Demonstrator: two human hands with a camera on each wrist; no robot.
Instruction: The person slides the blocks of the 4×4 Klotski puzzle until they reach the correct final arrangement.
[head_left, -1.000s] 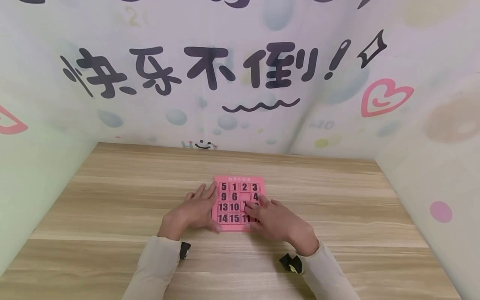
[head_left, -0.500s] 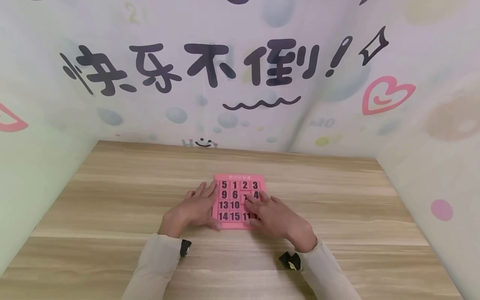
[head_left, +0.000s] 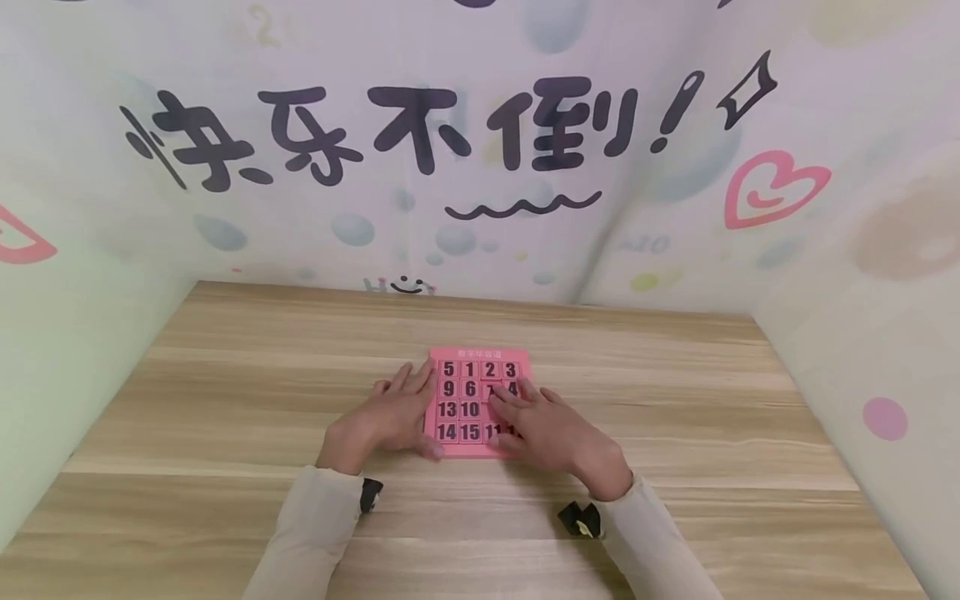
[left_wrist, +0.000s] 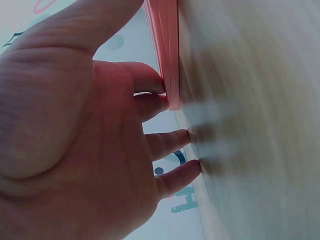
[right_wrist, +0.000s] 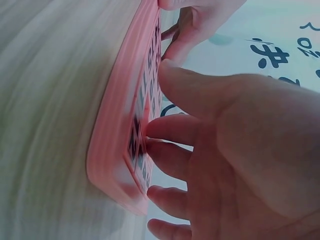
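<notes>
A pink number sliding puzzle (head_left: 480,353) lies flat on the wooden table. My left hand (head_left: 384,423) rests against its left side, thumb at the near corner and fingers along the edge; the left wrist view shows two fingertips at the puzzle's side (left_wrist: 172,65), the others down by the tabletop. Over the right part, my right hand (head_left: 551,433) touches the 7 tile (head_left: 491,387) with its fingertips, partly covering it. The 7 sits in the second row, beside the 6 and the 4. Below it a tile-free slot shows. Several tiles at the lower right are hidden under the right hand.
The wooden table (head_left: 225,400) runs back to a printed wall sheet (head_left: 337,250) with dark lettering. Pale panels stand along the left and right sides. A black strap piece (head_left: 580,520) shows by the right cuff, and another (head_left: 371,496) by the left.
The 7 tile has slid away from me, from the third row up into the second-row slot, under my right fingertips. The left hand and puzzle frame stay put.
</notes>
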